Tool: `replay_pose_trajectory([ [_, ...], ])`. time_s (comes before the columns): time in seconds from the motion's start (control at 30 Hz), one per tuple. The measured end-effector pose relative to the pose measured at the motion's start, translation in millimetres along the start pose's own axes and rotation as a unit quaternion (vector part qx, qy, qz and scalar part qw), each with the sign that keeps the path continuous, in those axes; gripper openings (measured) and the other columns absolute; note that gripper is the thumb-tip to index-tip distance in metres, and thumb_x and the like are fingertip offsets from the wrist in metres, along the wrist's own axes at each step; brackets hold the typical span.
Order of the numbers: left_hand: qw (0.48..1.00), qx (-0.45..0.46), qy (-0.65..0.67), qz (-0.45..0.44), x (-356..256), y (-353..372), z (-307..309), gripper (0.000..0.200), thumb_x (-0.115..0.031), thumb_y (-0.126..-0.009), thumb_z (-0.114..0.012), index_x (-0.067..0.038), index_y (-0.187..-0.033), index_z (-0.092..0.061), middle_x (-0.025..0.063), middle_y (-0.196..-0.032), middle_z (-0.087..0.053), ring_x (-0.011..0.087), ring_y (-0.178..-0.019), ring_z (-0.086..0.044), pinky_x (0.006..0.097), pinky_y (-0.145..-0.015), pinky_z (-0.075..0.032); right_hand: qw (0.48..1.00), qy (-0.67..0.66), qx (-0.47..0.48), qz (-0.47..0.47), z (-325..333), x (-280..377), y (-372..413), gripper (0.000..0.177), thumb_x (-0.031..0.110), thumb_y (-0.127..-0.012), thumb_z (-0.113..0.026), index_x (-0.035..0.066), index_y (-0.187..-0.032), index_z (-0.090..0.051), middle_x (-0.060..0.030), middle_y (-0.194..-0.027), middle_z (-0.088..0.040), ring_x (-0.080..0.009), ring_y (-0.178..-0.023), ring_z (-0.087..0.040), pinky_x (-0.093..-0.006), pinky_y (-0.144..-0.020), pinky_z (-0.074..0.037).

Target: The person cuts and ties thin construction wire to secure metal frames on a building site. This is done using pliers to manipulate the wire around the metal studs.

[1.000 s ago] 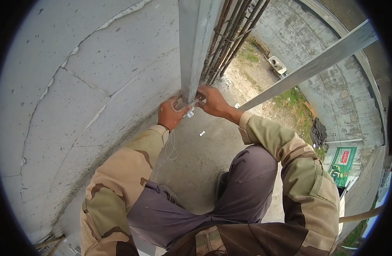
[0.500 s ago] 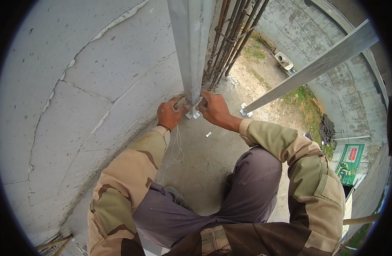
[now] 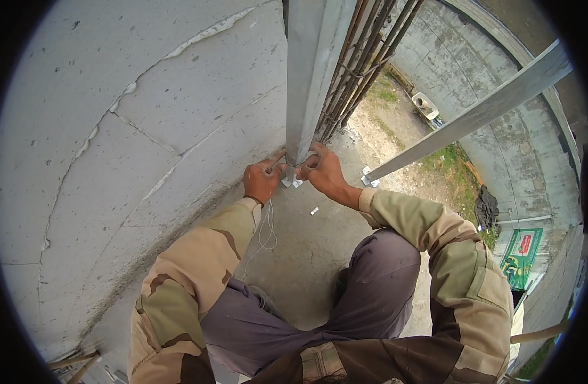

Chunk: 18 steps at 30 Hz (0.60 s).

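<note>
A grey metal post (image 3: 308, 77) stands upright in front of me, with small white metal tabs (image 3: 292, 182) at its foot. Near its base on the left, my left hand (image 3: 262, 179) is closed, fingers pinched on thin string. The pale string (image 3: 272, 232) hangs in loops from that hand to the floor. My right hand (image 3: 322, 171) is at the post's right side, thumb and fingers pressed together on what looks like the same string, close against the metal.
A block wall (image 3: 134, 128) rises on the left. Rusty rebar (image 3: 364, 64) stands behind the post. A second slanting post (image 3: 467, 115) has its foot at the right. A small white piece (image 3: 314, 210) lies on the concrete floor (image 3: 300, 256). A green sign (image 3: 521, 258) is at far right.
The post and rebar appear shifted to the right as the view moved. My left hand's fingers have closed more, and my right hand's fingers have curled in against the post.
</note>
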<state>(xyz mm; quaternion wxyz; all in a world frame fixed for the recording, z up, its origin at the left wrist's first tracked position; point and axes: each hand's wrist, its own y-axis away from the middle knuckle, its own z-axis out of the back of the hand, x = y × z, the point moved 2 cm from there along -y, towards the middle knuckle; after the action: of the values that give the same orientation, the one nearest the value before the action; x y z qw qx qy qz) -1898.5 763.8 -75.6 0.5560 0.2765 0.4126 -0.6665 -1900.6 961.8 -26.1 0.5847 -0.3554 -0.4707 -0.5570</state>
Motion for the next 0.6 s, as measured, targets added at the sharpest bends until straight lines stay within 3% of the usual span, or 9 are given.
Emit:
replay_pose_trajectory([
  [0.03,1.000,0.000,0.000,-0.001,4.5,1.0,-2.1,0.045,-0.023,-0.085,-0.081,-0.019,-0.129,-0.072,0.0092,-0.072,-0.067,0.0176,-0.061,-0.055,0.0332,-0.062,-0.048,1.000,0.000,-0.001,0.001,-0.5,0.5,0.2,0.050,0.001,-0.076,-0.080,-0.008,-0.121,-0.061,-0.0102,-0.070,-0.073,-0.0149,-0.068,-0.071,-0.0313,-0.064,-0.056],
  [0.1,0.994,0.050,0.063,0.075,2.9,1.9,-3.9,0.049,-0.023,-0.089,-0.079,-0.007,-0.134,-0.067,0.0070,-0.080,-0.071,0.0155,-0.077,-0.065,0.0298,-0.078,-0.052,0.998,-0.057,-0.008,-0.027,-0.9,2.6,2.3,0.048,-0.004,-0.078,-0.076,-0.008,-0.122,-0.059,-0.0118,-0.073,-0.073,-0.0165,-0.070,-0.072,-0.0311,-0.065,-0.058],
  [0.13,0.994,0.050,0.063,0.075,0.5,2.8,-3.2,0.049,-0.023,-0.089,-0.079,-0.007,-0.134,-0.067,0.0070,-0.080,-0.071,0.0155,-0.077,-0.065,0.0298,-0.078,-0.052,0.998,-0.058,-0.009,-0.027,-0.5,4.3,2.7,0.048,-0.004,-0.078,-0.076,-0.008,-0.122,-0.059,-0.0118,-0.073,-0.073,-0.0165,-0.070,-0.072,-0.0311,-0.065,-0.058],
  [0.2,0.972,0.131,0.030,0.193,-16.1,3.2,2.3,0.051,-0.026,-0.086,-0.082,-0.014,-0.133,-0.069,0.0181,-0.092,-0.075,0.0210,-0.076,-0.069,0.0356,-0.077,-0.054,0.992,-0.119,0.009,-0.047,-0.5,6.2,2.8,0.048,-0.009,-0.080,-0.071,-0.009,-0.125,-0.055,-0.0158,-0.077,-0.073,-0.0198,-0.072,-0.073,-0.0311,-0.065,-0.060],
  [0.23,0.972,0.132,0.028,0.193,-13.5,2.6,-0.2,0.051,-0.026,-0.086,-0.082,-0.014,-0.133,-0.069,0.0181,-0.092,-0.075,0.0210,-0.076,-0.069,0.0356,-0.077,-0.054,0.992,-0.121,0.009,-0.047,-0.2,7.4,2.4,0.048,-0.009,-0.080,-0.071,-0.009,-0.125,-0.055,-0.0158,-0.077,-0.073,-0.0198,-0.072,-0.073,-0.0311,-0.065,-0.060],
  [0.3,0.999,0.017,0.032,0.007,-11.2,1.2,-3.2,0.052,-0.027,-0.084,-0.084,-0.012,-0.132,-0.069,0.0209,-0.110,-0.075,0.0203,-0.091,-0.071,0.0355,-0.088,-0.053,0.985,-0.158,0.019,-0.063,-0.7,6.2,2.3,0.049,-0.012,-0.081,-0.068,-0.010,-0.127,-0.052,-0.0188,-0.081,-0.073,-0.0222,-0.073,-0.074,-0.0316,-0.065,-0.060],
  [0.5,0.991,0.062,0.101,0.068,-10.0,-4.0,-4.9,0.053,-0.025,-0.082,-0.086,-0.006,-0.128,-0.070,0.0188,-0.121,-0.073,0.0209,-0.113,-0.069,0.0339,-0.097,-0.051,0.979,-0.188,0.044,-0.059,3.7,0.3,-1.3,0.049,-0.012,-0.081,-0.068,-0.011,-0.127,-0.051,-0.0182,-0.080,-0.071,-0.0221,-0.072,-0.073,-0.0318,-0.065,-0.060],
  [0.6,0.985,0.074,0.121,0.101,-13.6,-5.3,-0.9,0.054,-0.023,-0.080,-0.088,-0.001,-0.126,-0.070,0.0175,-0.118,-0.074,0.0215,-0.109,-0.070,0.0349,-0.096,-0.052,0.973,-0.207,0.059,-0.079,3.6,-4.8,-3.8,0.048,-0.012,-0.084,-0.068,-0.009,-0.129,-0.052,-0.0181,-0.087,-0.071,-0.0234,-0.077,-0.072,-0.0336,-0.072,-0.061],
])
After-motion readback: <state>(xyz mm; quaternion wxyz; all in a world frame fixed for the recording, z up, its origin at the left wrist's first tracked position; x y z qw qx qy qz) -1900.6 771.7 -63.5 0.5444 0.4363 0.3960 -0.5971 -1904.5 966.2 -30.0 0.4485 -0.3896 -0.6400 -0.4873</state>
